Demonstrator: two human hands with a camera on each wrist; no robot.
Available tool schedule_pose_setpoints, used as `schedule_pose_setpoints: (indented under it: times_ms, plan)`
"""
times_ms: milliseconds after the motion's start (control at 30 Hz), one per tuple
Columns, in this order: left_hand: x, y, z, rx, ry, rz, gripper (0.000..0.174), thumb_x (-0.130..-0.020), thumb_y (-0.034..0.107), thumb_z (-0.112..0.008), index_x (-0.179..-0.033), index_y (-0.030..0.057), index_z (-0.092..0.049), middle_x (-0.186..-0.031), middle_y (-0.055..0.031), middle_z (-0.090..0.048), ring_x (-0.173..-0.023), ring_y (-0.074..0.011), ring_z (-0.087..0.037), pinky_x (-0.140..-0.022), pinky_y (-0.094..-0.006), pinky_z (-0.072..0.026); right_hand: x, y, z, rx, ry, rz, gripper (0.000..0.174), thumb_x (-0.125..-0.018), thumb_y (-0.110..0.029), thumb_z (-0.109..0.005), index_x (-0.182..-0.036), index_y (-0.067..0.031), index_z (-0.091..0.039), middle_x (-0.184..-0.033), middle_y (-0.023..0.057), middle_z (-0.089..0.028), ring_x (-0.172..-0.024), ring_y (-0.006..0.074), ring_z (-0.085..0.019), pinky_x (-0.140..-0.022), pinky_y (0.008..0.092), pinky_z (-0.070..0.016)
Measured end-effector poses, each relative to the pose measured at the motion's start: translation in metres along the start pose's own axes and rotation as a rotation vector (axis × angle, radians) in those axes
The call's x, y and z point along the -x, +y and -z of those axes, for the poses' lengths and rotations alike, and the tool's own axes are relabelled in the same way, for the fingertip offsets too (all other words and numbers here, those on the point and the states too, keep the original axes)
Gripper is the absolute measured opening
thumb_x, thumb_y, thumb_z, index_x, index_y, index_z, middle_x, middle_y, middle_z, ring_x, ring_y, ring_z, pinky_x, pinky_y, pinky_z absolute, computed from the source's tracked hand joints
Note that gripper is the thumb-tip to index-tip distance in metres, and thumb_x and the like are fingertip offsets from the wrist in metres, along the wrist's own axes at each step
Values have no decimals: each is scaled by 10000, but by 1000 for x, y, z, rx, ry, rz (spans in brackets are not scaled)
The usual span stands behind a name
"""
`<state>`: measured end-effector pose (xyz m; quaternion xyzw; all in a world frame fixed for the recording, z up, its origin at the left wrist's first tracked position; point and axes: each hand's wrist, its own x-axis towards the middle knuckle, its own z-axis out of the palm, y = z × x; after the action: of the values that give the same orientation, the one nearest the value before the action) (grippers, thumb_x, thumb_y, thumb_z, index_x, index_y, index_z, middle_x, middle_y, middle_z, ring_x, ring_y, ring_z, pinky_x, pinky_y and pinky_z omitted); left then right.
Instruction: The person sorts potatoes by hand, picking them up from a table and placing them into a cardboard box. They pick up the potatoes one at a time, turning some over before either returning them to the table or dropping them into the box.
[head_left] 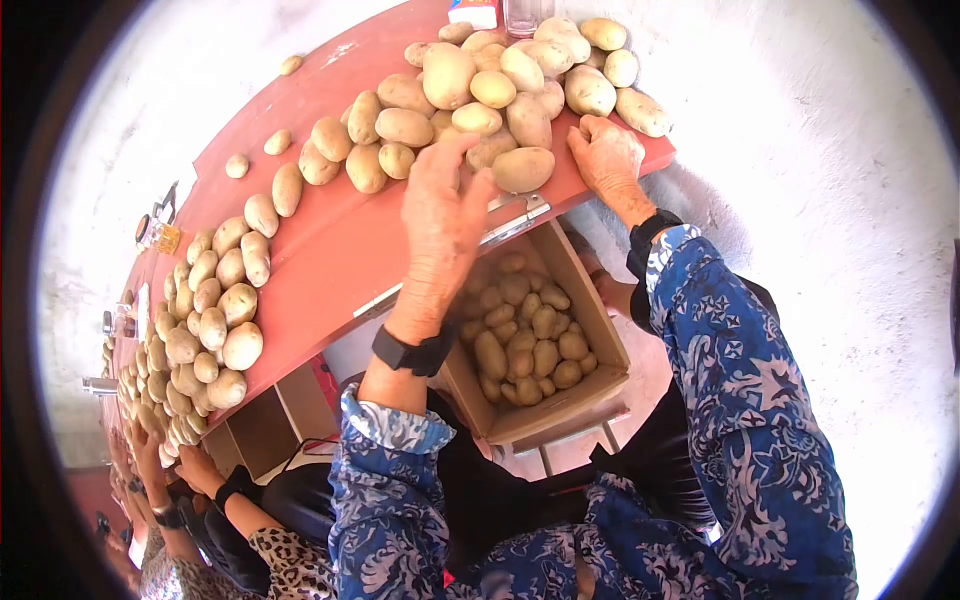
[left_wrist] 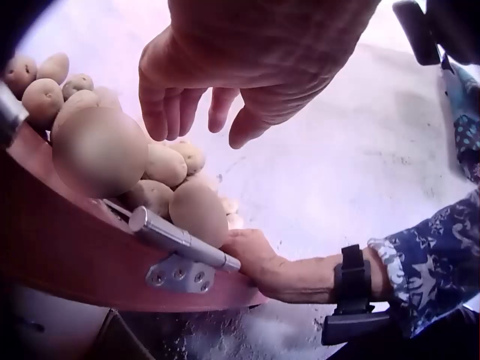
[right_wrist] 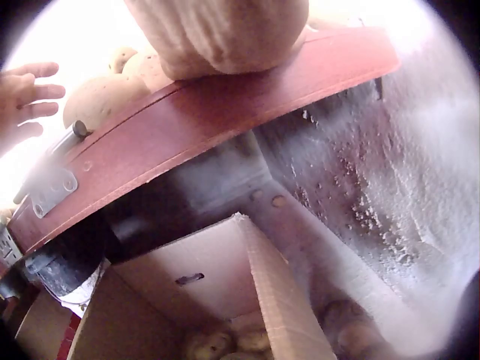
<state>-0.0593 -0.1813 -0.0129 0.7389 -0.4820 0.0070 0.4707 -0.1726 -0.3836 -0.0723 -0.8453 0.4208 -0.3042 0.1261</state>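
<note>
Many potatoes [head_left: 448, 75] crowd the worktop [head_left: 330, 260]; others lie in the box [head_left: 590, 300] below. The left hand [head_left: 445, 215] is open near the edge potato [head_left: 523, 170]; the right hand [head_left: 610, 158] rests on the worktop, grip unclear. Bumping that potato could roll it off.

Potatoes [head_left: 448, 76]: many, too crowded for exact count; three lie apart. Box [head_left: 590, 300] with potatoes: one. Glass [head_left: 525, 17] behind heap: one. Wearer's wrist straps [head_left: 413, 353]: two.

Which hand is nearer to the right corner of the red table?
Right: the right hand rests on the red table close to that corner. The left hand hovers open by the potatoes, farther left.
</note>
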Motion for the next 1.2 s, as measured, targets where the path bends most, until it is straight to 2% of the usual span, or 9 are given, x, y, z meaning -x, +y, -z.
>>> schedule_pose_setpoints:
  times_ms: [233,267,400,700,833,933,967,1067,1200]
  plan:
    - [7,5,-33,-268,-62,-309,538,-784,130,-705,-1288,86,-523,-1300,-189,-519,-1153,-362,-487,-981,-427,-401,1,0,0,25,-16,-9,237,-806,-318,-591,-710,-102,-611,-783,117,-671,-773,316,-630,-742,435,-443]
    - [7,2,-36,-231,-71,-349,572,-748,138,-727,-1280,84,-524,-1223,-193,-529,-1152,-389,-477,-982,-469,-383,-1,0,-1,30,-21,-12,238,-808,-322,-588,-715,-104,-615,-791,116,-674,-778,317,-632,-752,435,-444]
    - [3,4,-35,-155,-110,-227,485,-736,86,-714,-1195,137,-565,-1014,-146,-521,-971,-373,-525,-850,-480,-447,0,5,-5,14,13,10,267,-816,-346,-590,-712,-100,-602,-750,114,-656,-759,335,-625,-714,458,-450]
    - [10,1,-37,-157,-175,-264,393,-727,13,-660,-1093,150,-619,-1154,-149,-542,-1024,-371,-557,-832,-447,-499,-1,7,-8,9,67,47,310,-826,-369,-596,-699,-88,-574,-719,123,-638,-739,357,-612,-670,483,-454]
    - [18,20,-23,-3,-211,-226,368,-714,2,-653,-1051,146,-629,-1104,-139,-563,-1004,-355,-570,-826,-428,-502,-1,9,-7,-26,60,55,310,-826,-369,-594,-701,-87,-576,-725,123,-642,-745,363,-610,-671,489,-450]
    - [24,40,-5,269,-514,-292,398,-640,-45,-608,-1006,106,-647,-1015,-107,-565,-924,-270,-604,-785,-328,-501,-1,9,-8,-44,74,68,308,-826,-367,-594,-701,-86,-575,-722,128,-638,-749,366,-609,-672,490,-449]
    - [28,41,-5,269,-515,-292,398,-640,-45,-608,-1006,106,-647,-1015,-107,-565,-924,-270,-604,-785,-328,-501,0,9,-8,-44,73,67,308,-826,-367,-594,-701,-86,-575,-722,128,-638,-749,366,-609,-672,490,-449]
    - [48,42,-8,253,-897,-235,347,-619,-24,-611,-948,86,-627,-928,-101,-543,-889,-287,-600,-771,-361,-502,-1,8,-7,-32,76,65,305,-826,-363,-597,-701,-86,-573,-717,136,-631,-741,369,-608,-665,497,-444]
    - [73,29,-26,153,-947,-210,346,-676,23,-651,-1017,72,-617,-974,-158,-540,-901,-356,-598,-799,-397,-503,0,2,0,-22,16,22,272,-812,-332,-576,-713,-80,-605,-775,138,-666,-778,350,-623,-761,454,-436]
